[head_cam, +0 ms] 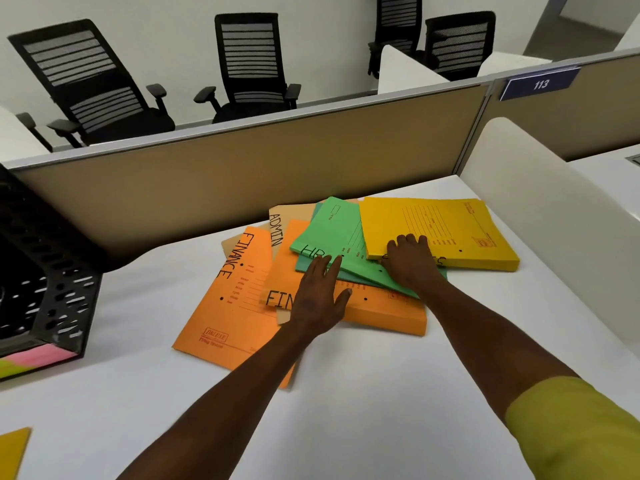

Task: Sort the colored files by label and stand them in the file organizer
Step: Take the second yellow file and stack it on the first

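At centre frame, on the white desk [346, 393], your files lie in a loose overlapping heap. Your left hand [320, 296] lies flat with straight, spread fingers on the orange file marked "FIN…" [388, 311], its fingertips reaching the edge of the green file marked "HR" [332, 233]. Your right hand [410, 259] curls its fingers over the near left edge of the yellow file [440, 230], gripping that edge; the yellow file sits on top of the green ones at the right of the heap. A second orange file marked "FINANCE" [228, 306] lies lower left in the heap, and a tan file marked "ADMIN" [280, 220] shows behind it. The black perforated file organizer [52, 282] stands at the left edge of the frame, well apart from the heap, with pink and yellow-green sheets [31, 358] under its near end. Another yellow file corner [12, 452] shows at lower left. Black office chairs [252, 64] stand beyond the partition [242, 161].
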A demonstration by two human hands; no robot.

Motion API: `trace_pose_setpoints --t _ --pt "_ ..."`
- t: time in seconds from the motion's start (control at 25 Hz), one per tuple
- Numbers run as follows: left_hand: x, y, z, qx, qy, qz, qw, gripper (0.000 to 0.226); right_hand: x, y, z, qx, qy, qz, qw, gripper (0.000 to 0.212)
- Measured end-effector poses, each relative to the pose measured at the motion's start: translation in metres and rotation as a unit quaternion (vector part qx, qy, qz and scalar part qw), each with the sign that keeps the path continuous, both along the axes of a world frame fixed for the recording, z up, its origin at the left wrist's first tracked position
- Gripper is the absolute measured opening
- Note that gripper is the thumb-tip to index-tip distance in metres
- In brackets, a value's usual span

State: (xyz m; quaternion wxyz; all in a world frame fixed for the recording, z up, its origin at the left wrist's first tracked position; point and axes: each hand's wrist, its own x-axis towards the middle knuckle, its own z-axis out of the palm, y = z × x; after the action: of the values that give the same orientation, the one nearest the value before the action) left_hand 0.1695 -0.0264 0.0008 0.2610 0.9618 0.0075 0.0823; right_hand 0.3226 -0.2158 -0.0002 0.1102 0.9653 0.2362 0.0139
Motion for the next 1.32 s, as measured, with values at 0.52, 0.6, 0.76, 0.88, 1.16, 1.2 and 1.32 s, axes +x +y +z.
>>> trace_pose_setpoints --t 0.52,0.6,0.76,0.88,1.16,1.2,1.32 --pt "-0.061 -0.053 0.004 -0.706 0.146 0.303 0.623 0.022 -0.127 0.08 0.043 0.035 0.022 0.096 0.995 0.057" --pt "-0.095 -0.049 0.022 -0.732 0.152 0.272 0.606 0.025 -0.16 0.107 0.064 0.034 0.021 0.108 0.993 0.055" --pt "-0.099 -0.052 0.015 -0.718 0.152 0.217 0.644 0.032 -0.161 0.117 0.062 0.052 0.055 0.097 0.992 0.055" --pt "-0.102 -0.043 0.014 -0.69 0.125 0.283 0.654 0.043 -0.154 0.111 0.062 0.168 0.114 0.049 0.978 0.06" --pt "-0.127 0.007 0.021 -0.65 0.078 0.316 0.687 0.043 -0.133 0.033 0.038 0.259 0.147 -0.161 0.941 0.077" --pt "-0.133 0.011 0.023 -0.644 0.076 0.305 0.698 0.039 -0.132 0.023 0.032 0.256 0.166 -0.176 0.936 0.077" --pt "-0.158 0.025 0.028 -0.63 0.066 0.257 0.73 0.034 -0.146 0.011 0.021 0.279 0.171 -0.177 0.928 0.083"
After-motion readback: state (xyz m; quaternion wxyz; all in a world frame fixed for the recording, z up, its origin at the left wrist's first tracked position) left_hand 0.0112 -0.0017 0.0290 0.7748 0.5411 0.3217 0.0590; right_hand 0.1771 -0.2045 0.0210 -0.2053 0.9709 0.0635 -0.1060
